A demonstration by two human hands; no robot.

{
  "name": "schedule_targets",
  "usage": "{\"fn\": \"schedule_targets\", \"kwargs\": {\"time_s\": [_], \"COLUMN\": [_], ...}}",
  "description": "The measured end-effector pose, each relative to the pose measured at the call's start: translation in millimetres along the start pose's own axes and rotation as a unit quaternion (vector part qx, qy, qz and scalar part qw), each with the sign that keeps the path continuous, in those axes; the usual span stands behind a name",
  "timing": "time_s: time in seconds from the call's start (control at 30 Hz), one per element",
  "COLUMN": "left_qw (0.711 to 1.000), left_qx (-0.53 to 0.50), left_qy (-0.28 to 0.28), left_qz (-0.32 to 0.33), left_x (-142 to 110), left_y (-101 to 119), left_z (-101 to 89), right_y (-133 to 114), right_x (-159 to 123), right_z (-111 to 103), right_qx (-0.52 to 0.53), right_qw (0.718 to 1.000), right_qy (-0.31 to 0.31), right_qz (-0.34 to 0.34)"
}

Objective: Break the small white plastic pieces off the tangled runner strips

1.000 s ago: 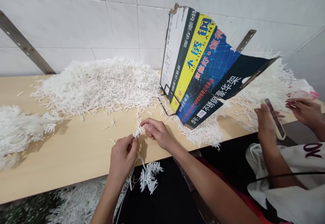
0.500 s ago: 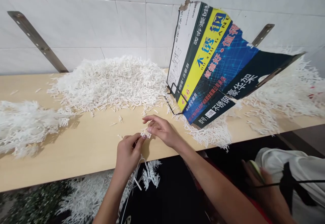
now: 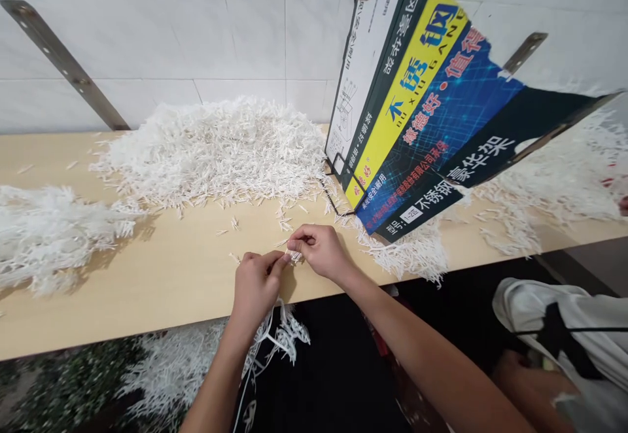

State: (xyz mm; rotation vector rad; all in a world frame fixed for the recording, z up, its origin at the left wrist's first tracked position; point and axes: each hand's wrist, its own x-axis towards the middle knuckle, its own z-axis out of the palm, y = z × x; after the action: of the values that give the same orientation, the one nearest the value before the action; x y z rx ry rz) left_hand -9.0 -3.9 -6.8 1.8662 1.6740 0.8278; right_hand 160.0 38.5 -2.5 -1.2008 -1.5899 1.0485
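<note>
My left hand point(image 3: 259, 286) is closed in a pinch just above the front part of the table, on the end of a white plastic sprig. My right hand point(image 3: 321, 251) is closed too, its thumb and finger meeting the left fingertips at small white twig pieces point(image 3: 295, 256). The fingers hide most of what lies between them. Below my left wrist, a white branching strand point(image 3: 289, 331) hangs over the table edge. A large heap of short white pieces point(image 3: 220, 152) lies behind my hands.
A torn printed cardboard box point(image 3: 417, 112) stands right of my hands, white pieces spilling around it. White branching sprigs point(image 3: 53, 237) lie at the left of the wooden table point(image 3: 161, 269). Green foliage point(image 3: 83, 381) shows below. Another person's arm point(image 3: 534, 381) is at lower right.
My right hand's fingers were spread and have closed to a pinch against the left fingertips. The other person's hand at lower right has moved down. The view has shifted slightly.
</note>
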Motion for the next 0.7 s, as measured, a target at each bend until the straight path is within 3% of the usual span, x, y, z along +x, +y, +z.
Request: {"fn": "schedule_targets", "kwargs": {"time_s": [0.23, 0.33, 0.47, 0.53, 0.63, 0.7], "left_qw": [0.995, 0.991, 0.995, 0.996, 0.997, 0.997], "left_qx": [-0.092, -0.116, -0.082, -0.075, -0.071, -0.062], "left_qy": [-0.019, -0.036, 0.007, 0.014, 0.004, 0.000], "left_qz": [-0.033, -0.047, -0.057, -0.049, -0.038, -0.034], "left_x": [3, 3, 1, 0, -1, -1], "left_y": [-3, -4, -6, -7, -7, -7], "left_z": [-4.6, -3.7, -2.1, -1.8, -1.8, -1.3], "right_y": [-19, -11, 0, -3, -15, -20], "right_x": [1, 3, 5, 4, 1, -1], "right_z": [-11, -12, -10, -10, -10, -9], "right_qx": [-0.079, -0.044, 0.105, 0.107, 0.025, -0.015], "right_qw": [0.991, 0.996, 0.994, 0.994, 0.992, 0.991], "right_qy": [-0.092, -0.055, 0.001, -0.026, -0.100, -0.116], "right_qz": [-0.048, -0.050, -0.003, -0.016, -0.070, -0.064]}}
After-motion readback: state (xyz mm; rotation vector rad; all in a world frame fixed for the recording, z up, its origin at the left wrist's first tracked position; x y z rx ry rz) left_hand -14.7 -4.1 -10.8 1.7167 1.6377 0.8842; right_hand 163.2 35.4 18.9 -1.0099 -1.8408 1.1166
